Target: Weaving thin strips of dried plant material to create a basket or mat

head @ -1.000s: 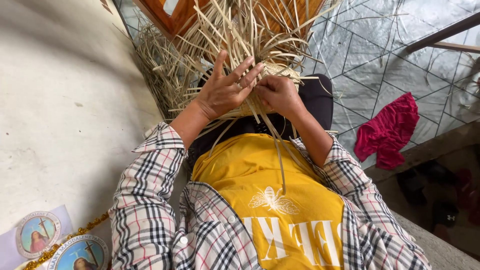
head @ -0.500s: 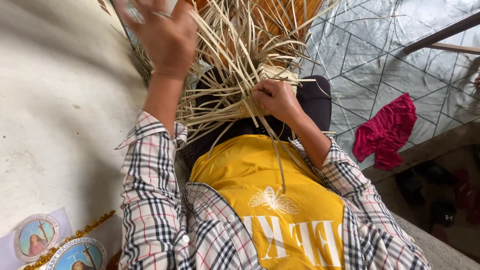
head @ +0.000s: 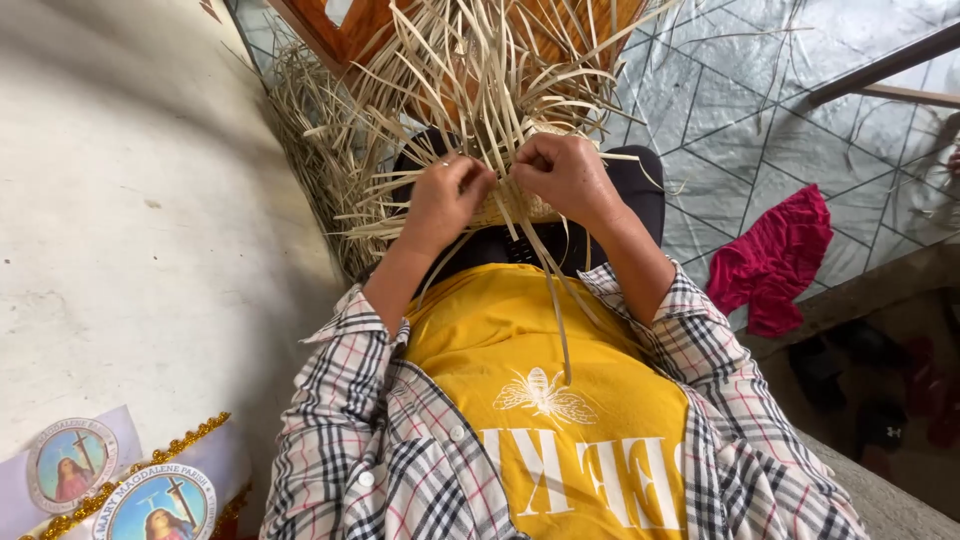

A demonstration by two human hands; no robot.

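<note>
A half-woven piece of pale dried leaf strips (head: 505, 205) rests on my lap, with many loose strips (head: 470, 70) fanning upward and outward. My left hand (head: 445, 200) is closed around strips at the left edge of the woven part. My right hand (head: 565, 175) is closed on strips just to its right, knuckles up. The two hands almost touch. One long strip (head: 560, 310) hangs down over my yellow shirt (head: 540, 390). Both forearms come out of plaid sleeves.
A pale wall (head: 120, 220) runs along the left, with a banner of round pictures and gold trim (head: 110, 480) at the bottom left. A red cloth (head: 775, 260) lies on the patterned floor (head: 740, 120) at right. Dark footwear (head: 880, 400) sits lower right. A wooden frame (head: 350, 25) stands ahead.
My left hand, raised high pulling a strip half a second ago, has come back down to the weave beside my right hand. The right hand stayed in place.
</note>
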